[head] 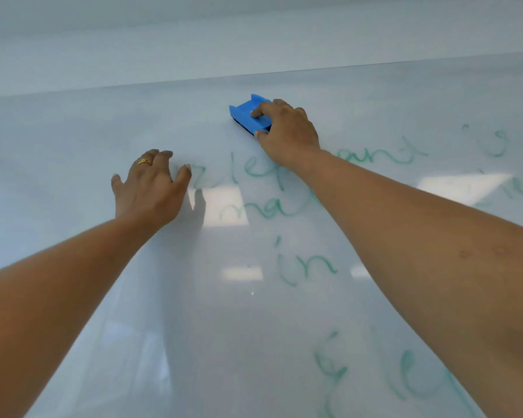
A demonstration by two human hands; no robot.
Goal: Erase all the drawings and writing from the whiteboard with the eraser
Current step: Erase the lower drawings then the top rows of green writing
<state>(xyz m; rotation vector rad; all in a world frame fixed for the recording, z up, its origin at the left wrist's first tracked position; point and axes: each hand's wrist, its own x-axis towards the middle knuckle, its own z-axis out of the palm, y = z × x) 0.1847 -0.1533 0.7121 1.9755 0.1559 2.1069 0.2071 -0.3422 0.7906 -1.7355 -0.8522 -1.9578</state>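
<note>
right hand [287, 131] grips the eraser [248, 112] near the whiteboard's [73, 140] top edge; left hand [150, 188] rests open, fingers spread, beside green writing [302, 267].

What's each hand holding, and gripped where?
The right hand grips the blue eraser at its right end, fingers over its top, thumb on the near side. The left hand holds nothing; its fingers rest spread on the whiteboard.

Gold ring [144, 161]: narrow band, seen left of centre.
Pale wall [254, 31]: shown along the top, in soft grey-white bands.
Rectangular light reflections [224, 206]: bright white, scattered mid-view.
</note>
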